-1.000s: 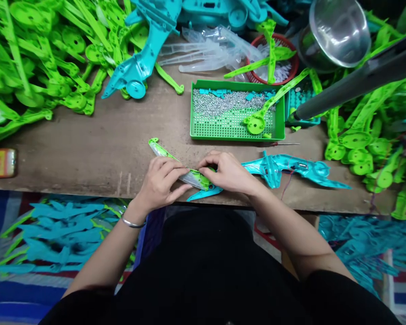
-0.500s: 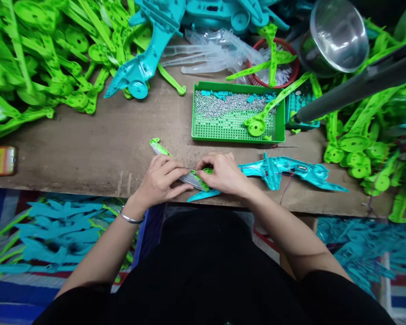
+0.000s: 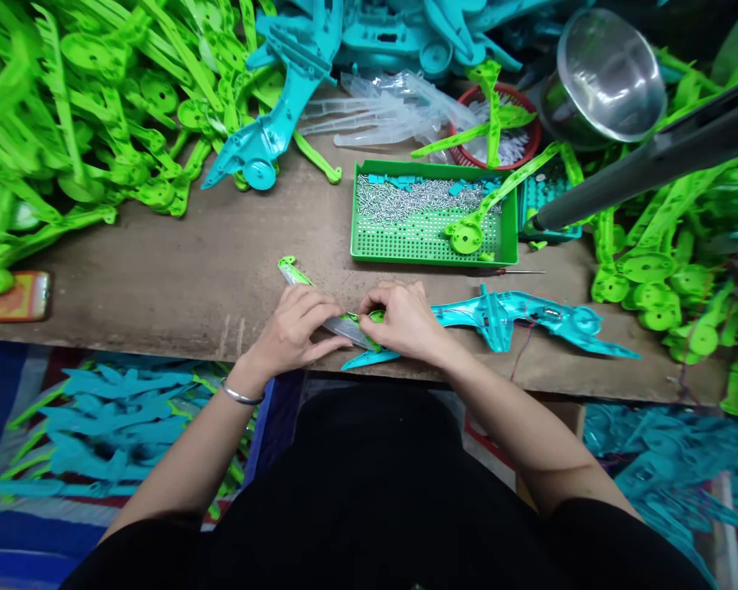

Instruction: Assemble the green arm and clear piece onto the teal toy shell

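My left hand [image 3: 293, 329] is closed round a long green plastic limb [image 3: 290, 269] with a translucent strip [image 3: 348, 329] along it, the thumb pressing along the strip's near edge. At the limb's other end, my right hand [image 3: 403, 321] is closed in a pinch against the green plastic; its fingertips hide whatever small piece may be between them. Beneath both hands lies a blue bow-shaped plastic shell [image 3: 461, 314] with thin wires. One tip of it shows below my fingers, and the rest stretches to the right along the table.
Behind my hands stands a green tray [image 3: 434, 262] of small screws, with a green limb lying across it. A thin screwdriver [image 3: 520, 272] lies in front. Green parts [image 3: 98, 106] heap at left. A dark pole [image 3: 627, 164] slants in from the right, near a metal bowl [image 3: 615, 74].
The view has shifted slightly, so the table things appear a little lower and, at left, farther right. Both hands keep nearly the same hold, with only small finger movement.
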A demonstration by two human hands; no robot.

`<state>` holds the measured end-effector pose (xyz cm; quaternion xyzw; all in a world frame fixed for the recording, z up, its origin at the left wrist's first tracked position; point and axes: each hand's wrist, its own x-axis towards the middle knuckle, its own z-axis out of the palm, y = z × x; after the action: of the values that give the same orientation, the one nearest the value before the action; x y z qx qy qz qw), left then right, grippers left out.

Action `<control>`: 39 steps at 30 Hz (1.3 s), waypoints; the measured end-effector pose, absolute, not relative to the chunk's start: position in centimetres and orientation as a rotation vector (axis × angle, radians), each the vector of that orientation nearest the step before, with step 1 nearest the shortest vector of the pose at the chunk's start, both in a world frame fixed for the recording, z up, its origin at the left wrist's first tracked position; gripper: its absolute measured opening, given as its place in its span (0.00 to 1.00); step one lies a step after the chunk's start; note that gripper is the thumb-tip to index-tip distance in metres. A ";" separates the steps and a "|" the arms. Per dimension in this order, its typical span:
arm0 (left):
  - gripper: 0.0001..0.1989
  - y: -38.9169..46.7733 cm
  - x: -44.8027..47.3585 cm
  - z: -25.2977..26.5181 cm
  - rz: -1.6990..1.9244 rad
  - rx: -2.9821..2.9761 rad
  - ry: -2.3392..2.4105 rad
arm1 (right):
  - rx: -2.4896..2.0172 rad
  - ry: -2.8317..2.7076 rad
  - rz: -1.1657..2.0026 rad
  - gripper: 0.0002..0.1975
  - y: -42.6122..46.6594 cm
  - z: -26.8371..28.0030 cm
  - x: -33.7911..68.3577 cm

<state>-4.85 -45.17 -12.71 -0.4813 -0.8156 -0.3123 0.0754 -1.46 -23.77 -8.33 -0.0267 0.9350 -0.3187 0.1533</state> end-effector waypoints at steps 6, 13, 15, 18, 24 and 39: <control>0.17 -45.2 -5.1 -12.9 -0.998 -1.480 -2.384 | -0.089 2.672 -0.928 0.06 -23.8 -8.3 -1.5; 0.17 -45.0 -5.5 -12.9 -0.988 -1.521 -2.285 | -0.084 2.698 -0.921 0.06 -23.8 -8.5 -1.4; 0.17 -44.9 -5.6 -12.9 -1.000 -1.504 -2.269 | -0.080 2.690 -0.909 0.07 -23.8 -8.4 -1.4; 0.17 -44.9 -5.5 -13.0 -1.012 -1.492 -2.257 | -0.115 2.661 -0.902 0.07 -23.5 -8.1 -1.8; 0.18 -45.1 -5.5 -12.8 -1.033 -1.505 -2.276 | -0.214 2.483 -1.114 0.09 -22.9 -7.8 -3.7; 0.14 -45.1 -5.3 -13.2 -1.098 -1.488 -2.273 | -0.309 2.485 -0.938 0.08 -23.8 -8.1 -5.1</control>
<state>-5.27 -45.05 -13.22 -0.5049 -0.7714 -0.3726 0.1054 -5.08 -23.78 -8.09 -0.1124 0.9040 -0.3412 0.2316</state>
